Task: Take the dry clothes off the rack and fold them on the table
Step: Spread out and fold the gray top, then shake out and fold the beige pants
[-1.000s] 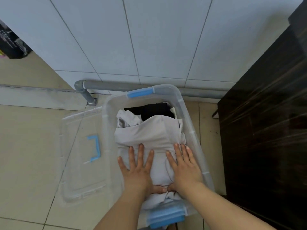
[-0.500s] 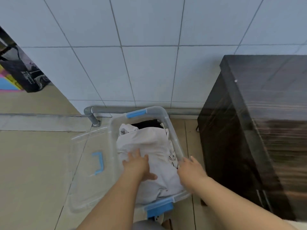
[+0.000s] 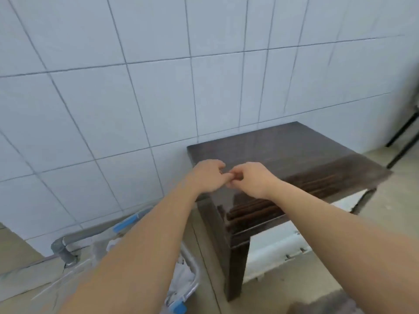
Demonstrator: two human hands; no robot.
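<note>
Two bare hands meet in mid-air above the near left corner of a dark wooden counter [image 3: 294, 155]. The left hand [image 3: 207, 176] and right hand [image 3: 251, 179] touch at the fingertips, fingers curled inward; motion blur hides whether either grip has hold of anything. The clothes [image 3: 181, 279], pale fabric, lie well below and left of the hands, partly hidden behind the left forearm, inside a clear plastic bin [image 3: 192, 266] with blue clips on the floor [image 3: 396, 211]. Behind the hands rises a white tiled wall [image 3: 136, 87]. A grey pipe [image 3: 65, 250] runs along its base, left of the bin.
</note>
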